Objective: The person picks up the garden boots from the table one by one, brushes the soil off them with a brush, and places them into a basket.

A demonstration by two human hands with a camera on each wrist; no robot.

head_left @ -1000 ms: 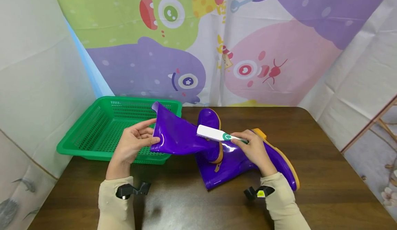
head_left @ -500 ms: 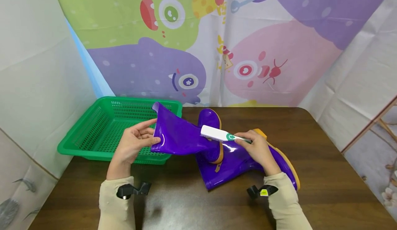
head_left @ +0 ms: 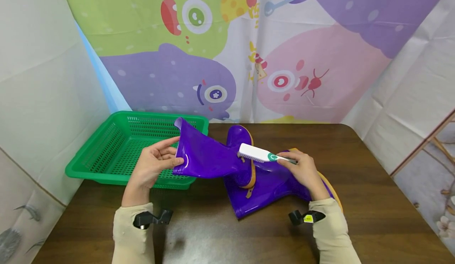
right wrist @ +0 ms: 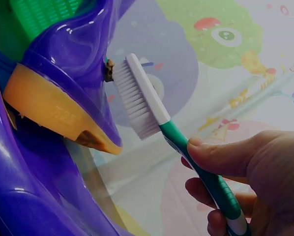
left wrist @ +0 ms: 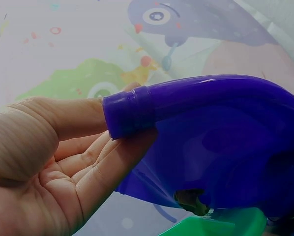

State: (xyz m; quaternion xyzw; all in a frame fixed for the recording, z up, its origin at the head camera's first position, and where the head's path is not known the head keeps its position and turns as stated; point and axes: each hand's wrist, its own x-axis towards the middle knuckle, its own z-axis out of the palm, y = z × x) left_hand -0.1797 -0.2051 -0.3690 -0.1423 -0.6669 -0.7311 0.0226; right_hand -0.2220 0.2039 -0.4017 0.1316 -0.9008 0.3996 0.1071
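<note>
My left hand (head_left: 153,163) pinches the top edge of a purple rain boot (head_left: 206,153) between thumb and fingers. This boot has an orange-yellow sole and lies tilted over a second purple rain boot (head_left: 263,197) on the table. A brown smudge (right wrist: 109,71) sticks to the held boot's surface. With my right hand (head_left: 303,171) I grip the green and white handle of a scrub brush (head_left: 256,152). In the right wrist view, the white bristles (right wrist: 136,105) face the boot beside the smudge. Whether they touch it I cannot tell.
A green plastic basket (head_left: 89,173) stands at the back left of the brown wooden table (head_left: 202,232), behind the left hand. Past the table's far edge hangs a curtain (head_left: 245,58) with cartoon monsters. Pale cloth walls close in both sides.
The brush in my right hand has shifted to the right along the boot, toward its foot end. My left hand and the held boot have stayed in place.
</note>
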